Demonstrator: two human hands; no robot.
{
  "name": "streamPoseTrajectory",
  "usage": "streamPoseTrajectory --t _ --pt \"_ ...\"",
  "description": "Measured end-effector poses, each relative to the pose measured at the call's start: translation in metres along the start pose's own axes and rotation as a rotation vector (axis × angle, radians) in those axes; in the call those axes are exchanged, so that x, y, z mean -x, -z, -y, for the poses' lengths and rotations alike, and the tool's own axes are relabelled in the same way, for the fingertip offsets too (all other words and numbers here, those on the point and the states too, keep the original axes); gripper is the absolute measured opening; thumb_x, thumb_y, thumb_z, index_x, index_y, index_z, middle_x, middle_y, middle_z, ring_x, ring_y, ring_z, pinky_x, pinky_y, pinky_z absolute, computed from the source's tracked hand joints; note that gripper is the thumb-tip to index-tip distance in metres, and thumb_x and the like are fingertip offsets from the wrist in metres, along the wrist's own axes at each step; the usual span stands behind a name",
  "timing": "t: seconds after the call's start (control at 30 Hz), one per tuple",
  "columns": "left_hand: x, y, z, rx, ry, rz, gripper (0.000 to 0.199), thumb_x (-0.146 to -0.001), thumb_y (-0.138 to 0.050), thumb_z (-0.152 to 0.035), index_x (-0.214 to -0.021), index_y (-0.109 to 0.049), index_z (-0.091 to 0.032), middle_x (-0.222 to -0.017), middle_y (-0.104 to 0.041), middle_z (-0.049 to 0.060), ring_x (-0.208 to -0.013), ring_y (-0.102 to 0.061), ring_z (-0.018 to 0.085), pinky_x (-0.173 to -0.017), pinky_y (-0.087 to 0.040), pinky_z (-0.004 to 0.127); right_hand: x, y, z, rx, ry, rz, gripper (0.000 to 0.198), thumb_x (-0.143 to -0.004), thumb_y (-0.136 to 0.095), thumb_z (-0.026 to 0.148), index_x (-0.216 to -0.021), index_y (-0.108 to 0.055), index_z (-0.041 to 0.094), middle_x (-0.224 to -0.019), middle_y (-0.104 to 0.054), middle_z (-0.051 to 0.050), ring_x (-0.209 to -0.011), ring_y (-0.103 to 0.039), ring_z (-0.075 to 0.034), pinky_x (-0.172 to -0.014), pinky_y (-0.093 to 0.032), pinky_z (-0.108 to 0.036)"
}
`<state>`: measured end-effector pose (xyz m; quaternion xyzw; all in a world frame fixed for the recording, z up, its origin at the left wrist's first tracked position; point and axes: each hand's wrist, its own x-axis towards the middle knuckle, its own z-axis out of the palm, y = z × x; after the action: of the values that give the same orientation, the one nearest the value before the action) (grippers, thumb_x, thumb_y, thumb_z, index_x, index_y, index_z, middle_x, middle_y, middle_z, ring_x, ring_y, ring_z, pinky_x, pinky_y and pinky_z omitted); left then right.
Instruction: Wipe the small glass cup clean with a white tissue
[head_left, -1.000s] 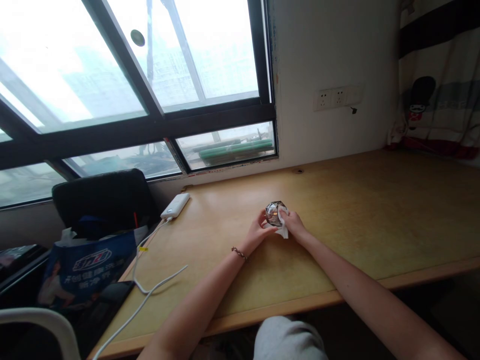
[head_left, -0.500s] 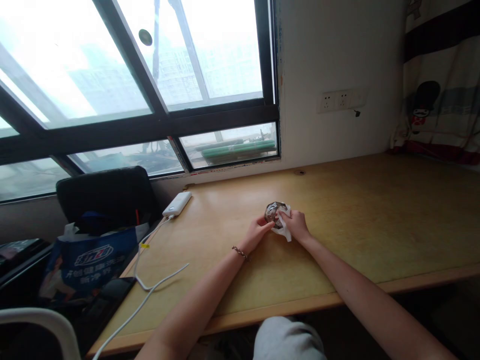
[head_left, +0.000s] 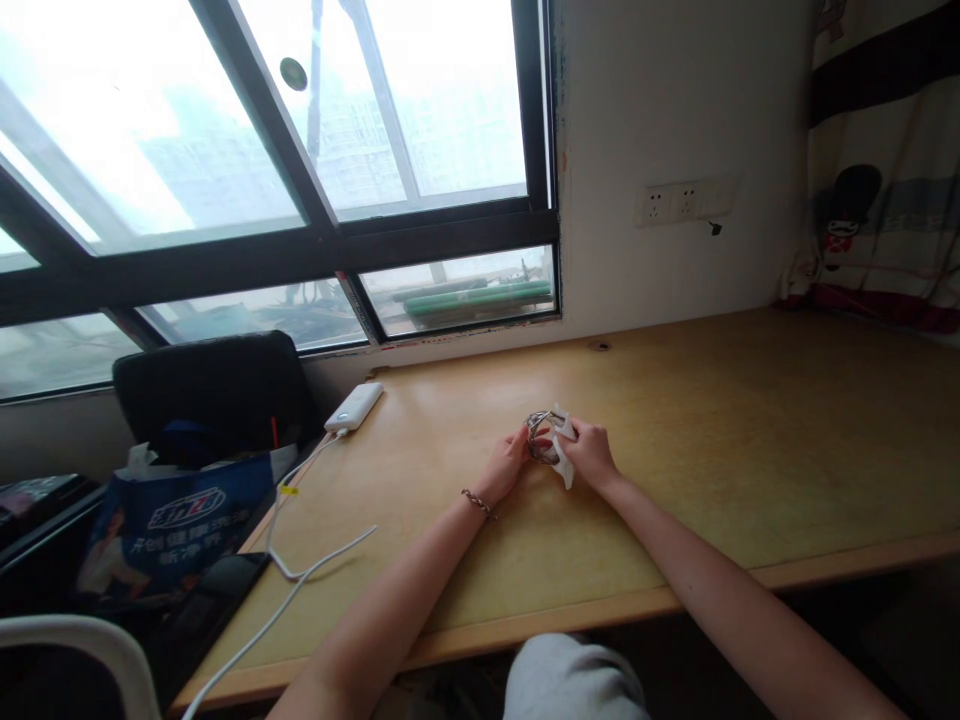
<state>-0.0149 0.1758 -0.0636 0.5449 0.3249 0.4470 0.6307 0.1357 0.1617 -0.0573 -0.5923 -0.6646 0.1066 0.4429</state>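
Between my hands, over the table, is a small round, shiny silvery object with an open, ring-like look; its exact kind is unclear. My left hand is closed on its left side, with a braided bracelet at the wrist. A white tissue is pinched in my right hand and lies against the object's right rim. One end of the tissue hangs below my fingers. The fingertips of my right hand are partly hidden by the tissue and the object.
The wooden table reaches to the wall. A white power bank with a white cable lies at its left. Beyond that edge stand a black chair and a blue bag. A window and wall sockets are behind.
The silvery object has turned and tilted, so its ring-like opening shows more. My right hand and the tissue have shifted slightly along its right rim, and my left thumb has moved back.
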Motion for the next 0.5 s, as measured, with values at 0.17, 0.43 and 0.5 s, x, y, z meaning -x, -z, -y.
streamPoseTrajectory --t 0.17,0.43,0.5 --pt "0.001 -0.003 -0.003 -0.069 -0.031 0.023 0.055 -0.076 -0.04 -0.056 -0.092 -0.063 -0.009 -0.085 -0.065 0.011 -0.08 -0.06 0.02 -0.077 -0.046 0.033 -0.003 -0.005 -0.008 -0.065 -0.08 0.053 0.027 -0.075 -0.046 0.035 -0.073 -0.064 0.015 -0.066 -0.065 -0.007 -0.059 -0.056 -0.015 -0.054 -0.036 -0.022" --pt "0.008 -0.013 -0.015 -0.158 -0.02 0.112 0.049 -0.061 -0.068 -0.034 -0.103 -0.058 -0.012 -0.096 -0.063 0.009 -0.086 -0.058 0.021 -0.079 -0.045 0.032 -0.011 -0.011 -0.017 -0.142 -0.37 0.118 0.035 -0.07 -0.051 0.042 -0.066 -0.066 0.011 -0.064 -0.066 -0.01 -0.061 -0.06 -0.019 -0.049 -0.037 -0.022" --pt "0.009 -0.012 -0.016 -0.13 -0.018 0.098 0.046 -0.063 -0.067 -0.034 -0.102 -0.059 -0.011 -0.095 -0.063 0.009 -0.084 -0.058 0.02 -0.079 -0.044 0.032 -0.011 -0.011 -0.016 -0.189 -0.401 0.16 0.033 -0.067 -0.055 0.041 -0.066 -0.066 0.01 -0.064 -0.066 -0.01 -0.061 -0.06 -0.018 -0.047 -0.037 -0.021"
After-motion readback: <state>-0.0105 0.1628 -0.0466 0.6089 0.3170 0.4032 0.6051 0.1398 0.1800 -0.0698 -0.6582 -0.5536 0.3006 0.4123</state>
